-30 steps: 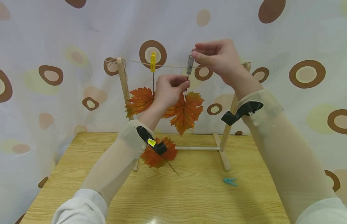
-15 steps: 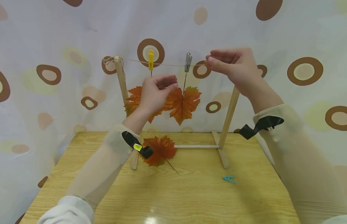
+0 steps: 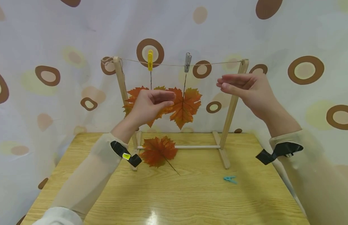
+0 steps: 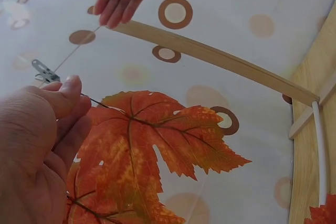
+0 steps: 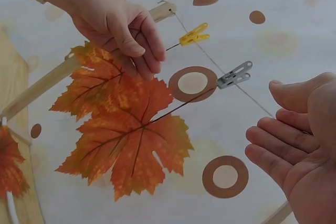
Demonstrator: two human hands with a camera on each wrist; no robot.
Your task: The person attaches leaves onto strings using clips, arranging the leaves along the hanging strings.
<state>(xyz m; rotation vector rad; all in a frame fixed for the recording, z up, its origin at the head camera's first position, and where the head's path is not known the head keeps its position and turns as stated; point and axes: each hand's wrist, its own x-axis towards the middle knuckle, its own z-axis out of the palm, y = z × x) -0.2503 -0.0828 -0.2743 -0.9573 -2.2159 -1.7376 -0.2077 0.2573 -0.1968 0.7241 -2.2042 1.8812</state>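
Observation:
Two orange maple leaves hang by their stems from a string (image 3: 219, 63). A grey clothespin (image 3: 187, 62) holds the right leaf (image 3: 185, 107); a yellow clothespin (image 3: 150, 60) holds the left leaf (image 3: 133, 97), partly hidden behind my left hand (image 3: 150, 104). That hand holds nothing, its fingers loosely bent in front of the leaves. My right hand (image 3: 248, 90) is apart from the string, near the right post, its fingers fairly straight with nothing in them. On the table lie a third maple leaf (image 3: 158, 151) and a light blue clothespin (image 3: 230, 179).
The string runs between the two posts of a wooden stand, the right post (image 3: 231, 109) and the left post (image 3: 121, 79). A white rod (image 3: 196, 147) joins the feet low down. Wood-grain table (image 3: 162, 200) lies below, and a patterned cloth (image 3: 303, 103) hangs behind.
My left hand has let go of the right leaf's stem and moved left and down. The right hand has left the grey clothespin, moving right and down. Both leaves stay hanging.

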